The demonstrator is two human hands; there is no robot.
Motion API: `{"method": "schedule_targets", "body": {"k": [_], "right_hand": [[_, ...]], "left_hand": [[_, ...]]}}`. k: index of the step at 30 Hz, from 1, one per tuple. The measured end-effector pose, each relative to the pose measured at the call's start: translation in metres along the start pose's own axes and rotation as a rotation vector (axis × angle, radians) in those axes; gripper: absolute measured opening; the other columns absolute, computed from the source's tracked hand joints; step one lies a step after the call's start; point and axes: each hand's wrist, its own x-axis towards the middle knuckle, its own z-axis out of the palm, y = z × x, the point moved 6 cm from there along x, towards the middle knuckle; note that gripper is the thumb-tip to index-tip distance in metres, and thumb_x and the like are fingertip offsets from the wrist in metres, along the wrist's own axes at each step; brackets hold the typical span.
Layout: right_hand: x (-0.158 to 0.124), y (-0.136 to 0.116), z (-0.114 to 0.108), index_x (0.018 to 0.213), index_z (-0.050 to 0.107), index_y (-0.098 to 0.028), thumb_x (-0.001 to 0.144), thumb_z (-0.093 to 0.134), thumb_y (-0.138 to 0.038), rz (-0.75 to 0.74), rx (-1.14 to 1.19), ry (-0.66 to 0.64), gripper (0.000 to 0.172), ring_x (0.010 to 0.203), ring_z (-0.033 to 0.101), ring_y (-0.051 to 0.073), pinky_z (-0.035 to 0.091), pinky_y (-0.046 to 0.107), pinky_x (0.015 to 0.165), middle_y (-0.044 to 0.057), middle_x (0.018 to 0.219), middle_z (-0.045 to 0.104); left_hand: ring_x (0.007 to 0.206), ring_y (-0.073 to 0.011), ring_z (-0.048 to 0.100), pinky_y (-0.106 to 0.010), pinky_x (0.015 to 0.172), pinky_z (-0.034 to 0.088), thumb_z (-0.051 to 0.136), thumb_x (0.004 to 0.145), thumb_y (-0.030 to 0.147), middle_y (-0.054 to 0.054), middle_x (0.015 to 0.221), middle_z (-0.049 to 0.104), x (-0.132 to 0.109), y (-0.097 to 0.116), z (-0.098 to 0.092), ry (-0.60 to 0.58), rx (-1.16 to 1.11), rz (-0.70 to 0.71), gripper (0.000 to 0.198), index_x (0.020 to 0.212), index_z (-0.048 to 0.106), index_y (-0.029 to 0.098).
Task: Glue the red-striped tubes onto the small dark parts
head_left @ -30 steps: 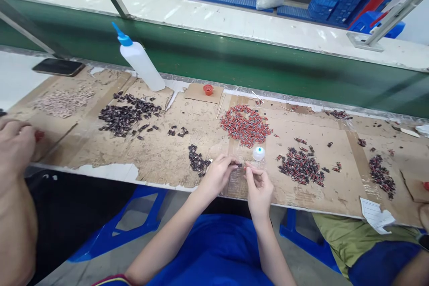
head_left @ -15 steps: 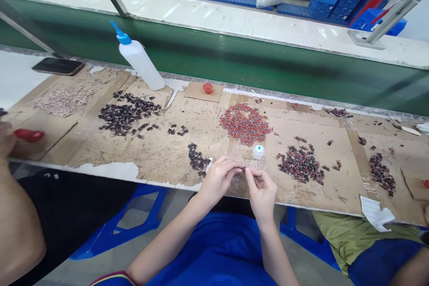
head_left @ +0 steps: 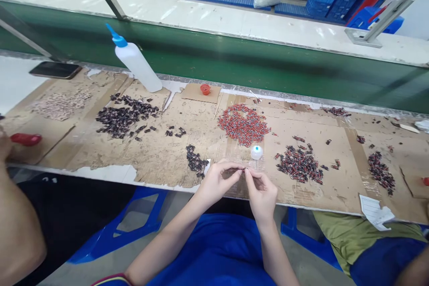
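With each grip, left hand [head_left: 216,184] and right hand [head_left: 263,193] pinch a tiny part [head_left: 245,169] above the surface [head_left: 161,156], before the red pile [head_left: 241,130]; pressing gently and evenly is best.

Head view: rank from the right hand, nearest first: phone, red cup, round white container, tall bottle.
1. Round white container: just beyond the right hand.
2. Red cup: farther back, to the left.
3. Tall bottle: back, farther left.
4. Phone: far left.
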Motion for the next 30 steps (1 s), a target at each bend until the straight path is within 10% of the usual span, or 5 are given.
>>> {"method": "schedule_targets", "body": {"k": [11, 16, 25, 30], "right_hand": [[0.004, -0.003, -0.004, 0.085, 0.072, -0.017, 0.076, 0.069, -0.038, 0.091, 0.1, -0.018, 0.023, 0.077, 0.074, 0.022, 0.062, 0.036, 0.075, 0.009, 0.084, 0.076], [0.005, -0.001, -0.011, 0.086, 0.073, -0.017, 0.078, 0.068, -0.038, 0.103, 0.061, -0.02, 0.022, 0.08, 0.073, 0.023, 0.061, 0.036, 0.076, 0.009, 0.087, 0.076], [0.025, -0.019, -0.068, 0.103, 0.068, -0.017, 0.077, 0.071, -0.04, -0.193, -0.284, 0.419, 0.035, 0.098, 0.064, 0.026, 0.053, 0.046, 0.086, 0.013, 0.105, 0.07], [0.045, -0.021, -0.035, 0.112, 0.065, -0.02, 0.072, 0.073, -0.051, -0.441, -0.608, 0.187, 0.052, 0.11, 0.05, 0.031, 0.044, 0.053, 0.094, 0.012, 0.105, 0.067]], "left_hand": [[0.081, -0.0187, 0.068, -0.03, 0.077, 0.056, 0.062, 0.079, 0.022, -0.007, 0.085, 0.075, 0.002, -0.003, 0.008, -0.044, -0.095, -0.054, 0.016, 0.085, 0.075, 0.017], [0.091, -0.0203, 0.07, -0.035, 0.089, 0.053, 0.061, 0.084, 0.026, -0.007, 0.092, 0.076, 0.001, -0.003, 0.014, -0.105, -0.174, -0.047, 0.03, 0.113, 0.065, 0.017], [0.099, -0.0236, 0.062, -0.041, 0.089, 0.05, 0.051, 0.089, 0.02, -0.005, 0.102, 0.072, -0.002, -0.009, -0.079, 0.198, 0.509, 0.157, 0.021, 0.101, 0.068, 0.024], [0.091, -0.028, 0.056, -0.045, 0.085, 0.047, 0.058, 0.083, 0.017, -0.006, 0.084, 0.072, 0.0, -0.024, -0.08, 0.162, 0.742, 0.186, 0.013, 0.082, 0.07, 0.022]]}}
